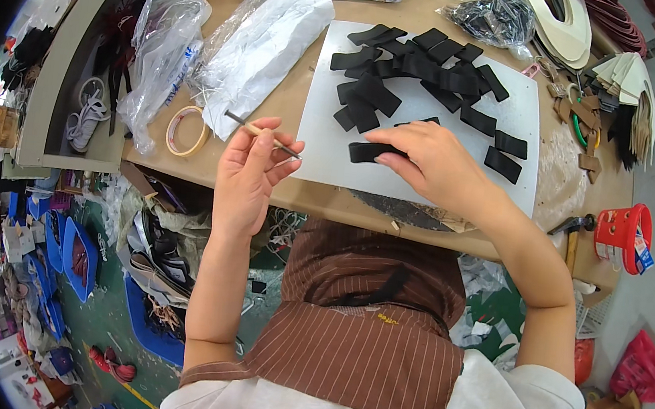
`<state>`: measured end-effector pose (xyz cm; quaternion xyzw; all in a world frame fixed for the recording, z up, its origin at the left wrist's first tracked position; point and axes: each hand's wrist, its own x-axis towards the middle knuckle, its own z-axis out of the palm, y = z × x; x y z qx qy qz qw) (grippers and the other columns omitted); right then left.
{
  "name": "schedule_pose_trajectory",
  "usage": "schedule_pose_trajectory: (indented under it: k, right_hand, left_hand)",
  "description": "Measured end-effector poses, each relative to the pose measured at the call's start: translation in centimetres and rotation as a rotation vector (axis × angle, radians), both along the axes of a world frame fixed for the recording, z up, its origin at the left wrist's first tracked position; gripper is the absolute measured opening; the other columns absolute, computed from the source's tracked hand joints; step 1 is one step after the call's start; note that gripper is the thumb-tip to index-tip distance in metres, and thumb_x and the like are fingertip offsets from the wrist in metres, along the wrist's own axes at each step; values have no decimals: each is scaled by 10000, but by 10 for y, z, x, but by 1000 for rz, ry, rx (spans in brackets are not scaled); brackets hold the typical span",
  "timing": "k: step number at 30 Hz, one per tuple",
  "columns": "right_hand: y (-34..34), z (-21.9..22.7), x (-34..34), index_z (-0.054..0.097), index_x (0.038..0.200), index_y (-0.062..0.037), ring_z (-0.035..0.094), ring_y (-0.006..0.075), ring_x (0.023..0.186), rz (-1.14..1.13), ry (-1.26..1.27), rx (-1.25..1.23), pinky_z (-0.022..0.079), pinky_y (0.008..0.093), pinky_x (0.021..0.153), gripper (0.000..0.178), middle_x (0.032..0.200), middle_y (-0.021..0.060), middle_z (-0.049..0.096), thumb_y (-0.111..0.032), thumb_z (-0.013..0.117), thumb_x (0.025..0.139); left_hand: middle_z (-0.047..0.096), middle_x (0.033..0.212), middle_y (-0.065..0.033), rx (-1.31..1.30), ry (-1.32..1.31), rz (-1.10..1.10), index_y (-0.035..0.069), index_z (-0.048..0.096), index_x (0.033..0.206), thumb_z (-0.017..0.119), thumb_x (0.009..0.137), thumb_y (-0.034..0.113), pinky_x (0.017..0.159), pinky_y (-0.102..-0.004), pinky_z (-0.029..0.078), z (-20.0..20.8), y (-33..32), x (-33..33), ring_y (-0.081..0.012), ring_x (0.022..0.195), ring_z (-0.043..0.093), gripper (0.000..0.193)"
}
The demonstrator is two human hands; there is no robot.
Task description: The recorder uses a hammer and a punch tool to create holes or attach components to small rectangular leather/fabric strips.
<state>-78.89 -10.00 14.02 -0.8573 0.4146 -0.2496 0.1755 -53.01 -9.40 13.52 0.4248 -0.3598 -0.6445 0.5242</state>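
My left hand (253,165) is closed around a slim rod-like tool (252,128) with a dark flat end and a pale wrapped middle; its darker tip sticks out past the fingers, over the table's front edge. My right hand (429,161) pinches a folded black elastic band (366,153) between thumb and fingers, low over the white board (326,107). Several more black bands (451,80) lie in a loose heap on that board, beyond and to the right of my right hand. The fingertips behind the pinched band are partly hidden.
A tape roll (188,131) lies left of the board, near a clear plastic bag (170,41) and white wrapping (272,53). Brown pieces (586,113) sit at the right. A red bucket (613,237) stands by the table's right edge. Blue bins (79,257) are on the floor at left.
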Motion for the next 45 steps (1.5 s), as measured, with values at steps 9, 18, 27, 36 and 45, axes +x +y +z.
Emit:
schedule_pose_trajectory:
  k: [9,18,27,36,45]
  right_hand:
    - [24,-9,-22,673,1058,-96,548,240,919,-201,0,-146,411,359,833,319,1030,46,609,-160,744,754]
    - [77,24,-73,663,1088,-59,531,288,1103,-547,3,-67,416,384,951,266,1165,110,588,-78,664,824]
    - [222,-75,-250,558,1166,8,560,384,1014,-1380,526,115,449,419,892,292,1105,223,587,-194,521,958]
    - [156,50,-194,554,1129,-20,423,70,594,-913,-849,375,344,209,541,300,751,17,482,-272,429,1023]
    - [42,151,-75,564,963,-31,378,57,473,-265,-700,311,277,213,418,346,575,-32,446,-342,424,1019]
  left_hand:
    - [628,965,-82,-13,-36,-72,-1,545,1173,523,991,158,770,-287,558,-7,-1,-11,-181,908,657,243]
    - [651,997,-62,-140,-93,-96,-21,610,1072,601,928,72,743,-248,561,-6,-10,-63,-106,874,645,172]
    - [666,925,-49,-269,-506,-114,-20,634,982,609,910,61,665,-236,546,-20,-12,-84,-91,725,618,111]
    - [648,869,-64,-208,-414,-112,-29,597,952,571,942,70,662,-259,566,-21,-14,-86,-97,721,613,103]
    - [644,921,-84,-457,-710,-173,-40,558,894,566,937,59,694,-264,572,-19,-14,-89,-134,754,638,108]
